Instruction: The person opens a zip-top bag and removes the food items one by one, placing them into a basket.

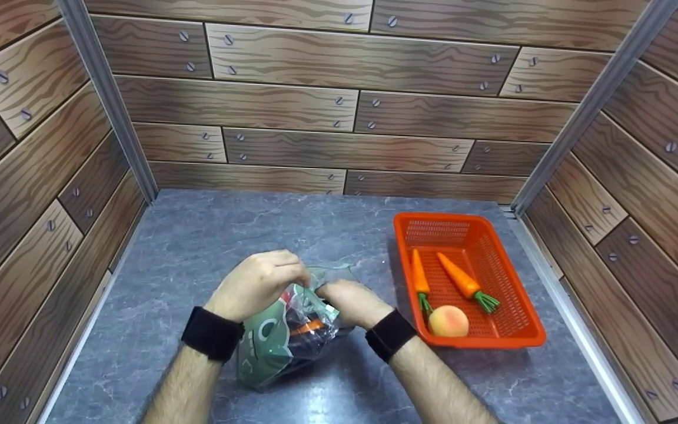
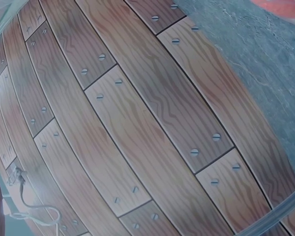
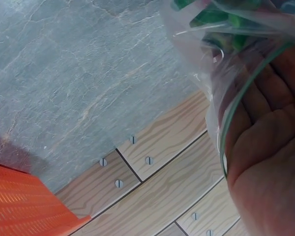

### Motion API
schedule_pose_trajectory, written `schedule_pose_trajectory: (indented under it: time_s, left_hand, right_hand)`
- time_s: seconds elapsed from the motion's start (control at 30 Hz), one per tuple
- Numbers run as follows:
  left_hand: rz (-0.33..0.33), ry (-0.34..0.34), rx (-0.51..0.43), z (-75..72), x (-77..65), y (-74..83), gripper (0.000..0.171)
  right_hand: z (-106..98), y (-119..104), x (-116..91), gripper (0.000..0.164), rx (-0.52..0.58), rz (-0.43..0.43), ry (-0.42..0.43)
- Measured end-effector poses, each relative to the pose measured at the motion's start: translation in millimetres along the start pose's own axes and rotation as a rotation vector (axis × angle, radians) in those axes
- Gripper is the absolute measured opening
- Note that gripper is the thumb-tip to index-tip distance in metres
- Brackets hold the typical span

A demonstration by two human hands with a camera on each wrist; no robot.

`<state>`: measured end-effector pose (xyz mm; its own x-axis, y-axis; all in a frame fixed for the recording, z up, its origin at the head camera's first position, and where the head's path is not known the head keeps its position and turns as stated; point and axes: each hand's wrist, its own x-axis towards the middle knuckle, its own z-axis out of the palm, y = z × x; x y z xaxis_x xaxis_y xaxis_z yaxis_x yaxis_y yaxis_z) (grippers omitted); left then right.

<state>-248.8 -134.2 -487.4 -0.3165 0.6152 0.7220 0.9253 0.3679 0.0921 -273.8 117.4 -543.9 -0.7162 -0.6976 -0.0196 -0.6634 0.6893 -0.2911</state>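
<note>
A green printed plastic bag [image 1: 265,347] with a clear window stands on the table between the hands. Something dark and a bit of orange show through its window. The left hand [image 1: 259,280] pinches the bag's upper edge. My right hand [image 1: 356,300] reaches into the bag's mouth; in the right wrist view the palm [image 3: 270,152] lies inside the clear plastic film. Green leafy-looking pieces [image 3: 216,19] are near its fingers, whose tips are hidden, so a grasp cannot be made out. The left wrist view does not show the left hand.
Right of the bag stands an orange plastic basket [image 1: 512,282] holding two carrots [image 1: 459,275] with green tops and a peach [image 1: 448,321]. Wood-patterned walls [image 1: 339,106] enclose the grey marbled table [image 1: 198,235] at the back and sides. A white cable [image 2: 39,209] shows in the left wrist view.
</note>
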Motion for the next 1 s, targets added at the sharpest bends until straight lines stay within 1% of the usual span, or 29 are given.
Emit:
schedule_pose_trajectory:
  time_s: [0.2, 0.4, 0.5, 0.63, 0.73, 0.8, 0.9, 1.0]
  left_hand:
    - [0.004, -0.002, -0.001, 2.0, -0.1, -0.9, 0.024]
    - [0.013, -0.006, -0.007, 3.8, 0.8, -0.6, 0.027]
    - [0.009, -0.004, -0.01, 4.0, 1.8, 0.0, 0.026]
    - [0.004, 0.009, -0.022, 3.3, 2.0, 0.2, 0.025]
    - [0.006, 0.022, -0.03, 2.7, 2.1, 0.1, 0.024]
    - [0.01, 0.03, -0.031, 2.4, 2.4, -0.4, 0.024]
    - [0.011, 0.035, -0.033, 1.5, 3.1, -0.6, 0.024]
    - [0.006, 0.033, -0.029, 0.1, 3.9, -0.6, 0.021]
  right_hand:
    - [2.0, 1.4, 0.7, 0.022, -0.013, 0.021, -0.019]
    - [4.5, 2.6, -0.9, 0.033, -0.063, 0.035, -0.026]
    - [5.3, 3.5, -2.4, 0.029, -0.077, 0.028, -0.011]
    - [5.2, 3.8, -3.1, 0.021, -0.099, -0.026, 0.032]
    - [4.1, 3.7, -3.9, 0.02, -0.149, -0.074, 0.082]
    - [3.4, 3.9, -4.7, 0.022, -0.181, -0.095, 0.117]
    - [1.3, 4.0, -6.1, 0.021, -0.209, -0.103, 0.171]
    - [-2.5, 4.2, -8.8, 0.016, -0.202, -0.1, 0.212]
